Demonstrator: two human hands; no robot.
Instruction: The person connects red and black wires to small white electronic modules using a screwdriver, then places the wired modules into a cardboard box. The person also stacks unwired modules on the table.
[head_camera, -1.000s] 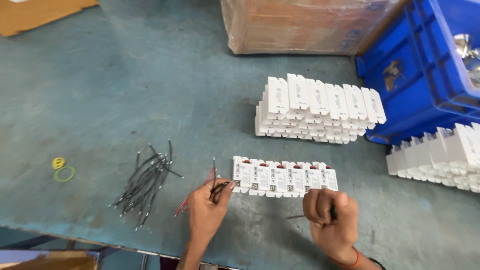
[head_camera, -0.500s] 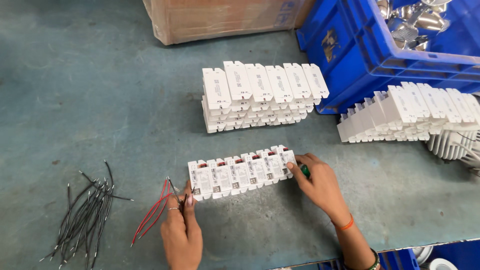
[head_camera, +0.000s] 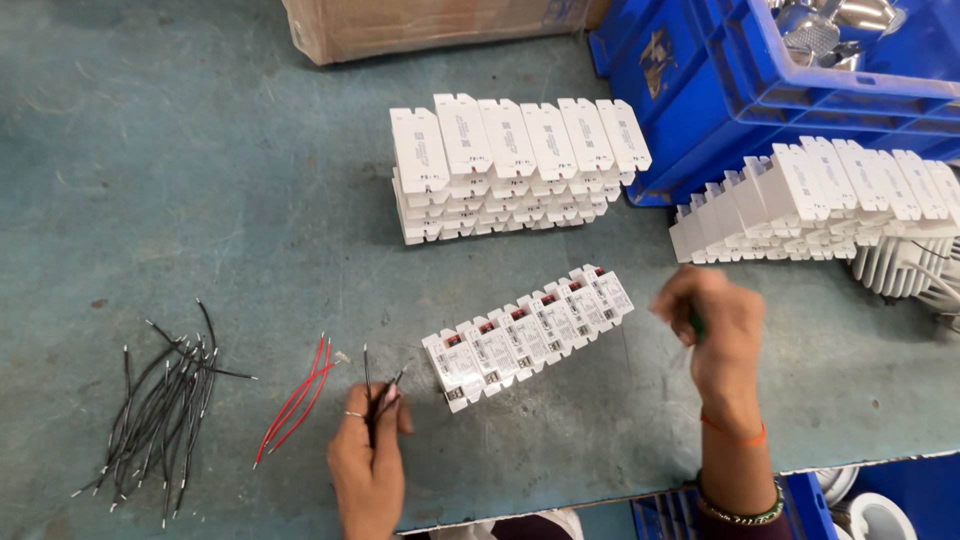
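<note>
My left hand (head_camera: 368, 460) pinches a short black wire (head_camera: 368, 385) upright, just left of a slanted row of small white plastic modules (head_camera: 530, 332) with red marks on the blue-green table (head_camera: 200, 180). Several red wires (head_camera: 298, 400) lie on the table to the left of that hand. My right hand (head_camera: 712, 335), blurred, is closed around a small green-handled tool (head_camera: 696, 325) a little right of the row's far end, not touching it.
A pile of black wires (head_camera: 160, 405) lies at the near left. Stacked white modules (head_camera: 515, 165) stand mid-table, more stacks (head_camera: 820, 195) at right. Blue crates (head_camera: 780, 80) with metal parts sit at back right, a cardboard box (head_camera: 430, 25) at the back.
My left hand has left the red wires on the table and now holds a black wire. My right hand has lifted off the row's end and moved right.
</note>
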